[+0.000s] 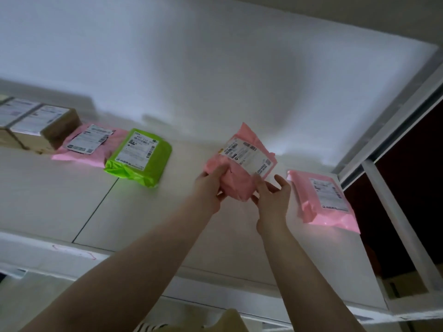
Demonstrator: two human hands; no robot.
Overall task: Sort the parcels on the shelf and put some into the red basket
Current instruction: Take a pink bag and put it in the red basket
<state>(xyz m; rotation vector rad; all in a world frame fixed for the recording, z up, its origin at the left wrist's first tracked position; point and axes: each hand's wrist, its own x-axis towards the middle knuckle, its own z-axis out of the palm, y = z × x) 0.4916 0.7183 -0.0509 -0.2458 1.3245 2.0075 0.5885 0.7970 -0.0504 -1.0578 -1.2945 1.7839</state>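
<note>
We see a white shelf (60,200) with a thin dark seam running from its front edge toward the back. Along the back edge at the left sit two brown cardboard boxes (36,130), then a flat pink parcel (88,144), then a green parcel (140,156). Near the right edge lies another pink parcel (323,200), label up.

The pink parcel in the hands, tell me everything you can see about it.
The held pink parcel is a soft, crinkled plastic mailer bag, plump rather than flat. A white shipping label with barcodes and small print covers its upper face; the text is too blurred to read. It is lifted above the white shelf, tilted with the label toward the camera. The left hand grips its lower left edge, thumb on top. The right hand touches its lower right side, fingers partly spread.
</note>
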